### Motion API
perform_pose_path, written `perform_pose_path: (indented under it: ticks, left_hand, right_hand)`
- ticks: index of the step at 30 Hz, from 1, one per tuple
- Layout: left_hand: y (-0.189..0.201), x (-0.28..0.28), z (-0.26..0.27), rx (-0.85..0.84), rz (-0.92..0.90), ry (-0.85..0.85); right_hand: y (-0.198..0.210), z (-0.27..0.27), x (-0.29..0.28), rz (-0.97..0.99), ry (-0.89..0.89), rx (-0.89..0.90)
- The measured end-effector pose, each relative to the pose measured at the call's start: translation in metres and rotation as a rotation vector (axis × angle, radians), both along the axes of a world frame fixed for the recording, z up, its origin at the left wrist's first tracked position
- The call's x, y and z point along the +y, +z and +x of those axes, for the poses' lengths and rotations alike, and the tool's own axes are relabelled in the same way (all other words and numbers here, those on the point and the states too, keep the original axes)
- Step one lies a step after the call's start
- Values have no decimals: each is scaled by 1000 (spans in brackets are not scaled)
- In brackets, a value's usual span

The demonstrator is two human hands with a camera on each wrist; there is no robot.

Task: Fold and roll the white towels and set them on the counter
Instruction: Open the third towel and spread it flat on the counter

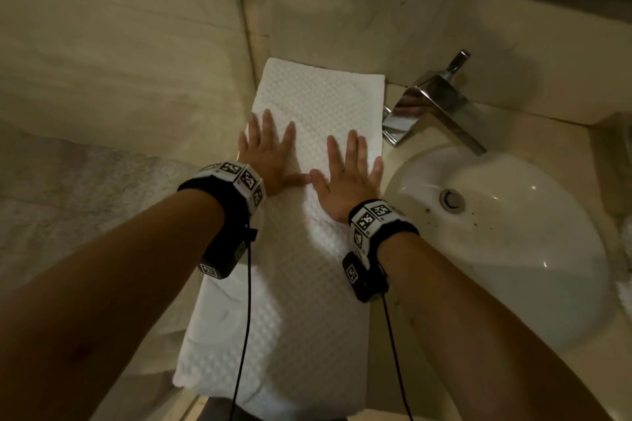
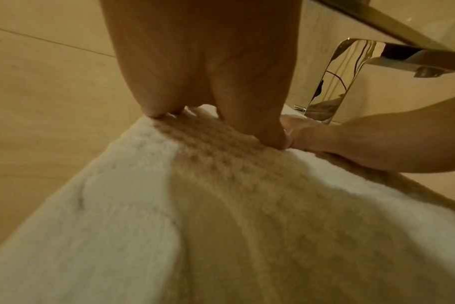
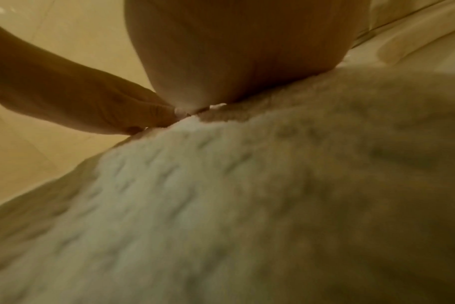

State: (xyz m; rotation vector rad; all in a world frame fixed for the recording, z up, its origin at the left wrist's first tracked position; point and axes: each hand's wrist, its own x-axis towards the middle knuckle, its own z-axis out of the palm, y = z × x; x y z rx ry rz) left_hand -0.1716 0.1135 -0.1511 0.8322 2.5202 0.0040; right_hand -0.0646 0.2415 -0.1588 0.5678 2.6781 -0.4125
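A white waffle-textured towel [image 1: 307, 102] lies folded into a long strip on the beige counter [image 1: 400, 147], running from the back wall to the front edge, left of the sink. My left hand [image 1: 266, 154] and right hand [image 1: 349, 171] lie flat on it side by side with straight, spread fingers, thumbs nearly touching. In the left wrist view my left hand [image 2: 208, 86] presses the towel [image 2: 221, 226], and my right hand [image 2: 351, 142] lies beside it. The right wrist view shows my right hand [image 3: 237, 51] on the towel [image 3: 247, 195].
A chrome faucet [image 1: 434, 102] stands just right of the towel's far end, above a white oval sink [image 1: 513, 249]. Beige tiled walls meet in a corner behind the towel. A pale bath mat [image 1: 68, 202] lies on the floor to the left.
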Motion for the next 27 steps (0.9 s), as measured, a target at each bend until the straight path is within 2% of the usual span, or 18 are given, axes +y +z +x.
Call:
perform_pose_path:
  ticks: [3, 6, 10, 13, 16, 19, 22, 24, 27]
  left_hand:
    - [5, 0, -8, -29, -20, 4]
    - [23, 4, -25, 3, 98, 69]
    - [47, 15, -49, -49, 239, 207]
    - [47, 20, -67, 9, 303, 321]
    - [43, 23, -87, 74, 254, 490]
    - [37, 33, -107, 62, 131, 402]
    - [25, 50, -130, 38, 167, 254]
    - [18, 54, -140, -22, 259, 304]
    - [10, 61, -142, -99, 305, 488]
  right_hand:
    - [8, -2, -1, 20, -5, -24]
    - [26, -23, -4, 54, -52, -48]
    - [42, -71, -2, 18, -176, 73]
    - [34, -98, -1, -50, -81, 128]
    - [14, -104, 1, -111, -37, 56]
    - [1, -102, 8, -116, -13, 4]
    - [2, -105, 13, -127, -19, -22]
    - [3, -106, 11, -123, -24, -15]
    - [2, -104, 6, -106, -36, -1]
